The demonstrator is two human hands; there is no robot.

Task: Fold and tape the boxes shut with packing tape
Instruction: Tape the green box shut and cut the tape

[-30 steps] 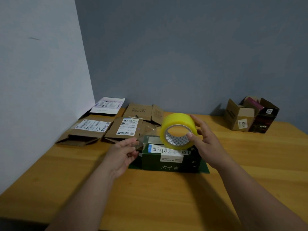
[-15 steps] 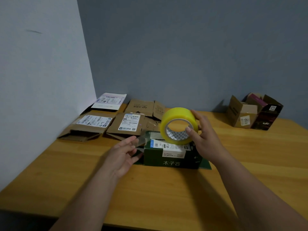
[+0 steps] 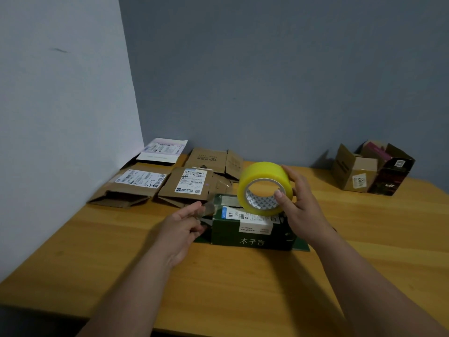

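At frame centre, over the green box (image 3: 252, 229) on the tabletop (image 3: 243, 288), your right hand (image 3: 301, 210) gripped the light, stiff roll (image 3: 264, 188) through its core while left fingers (image 3: 194, 207) pinched its thin, clingy free end.

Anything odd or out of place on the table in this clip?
Nothing stands out. The right hand grips the tape roll above the green box; the left hand pinches the tape end.
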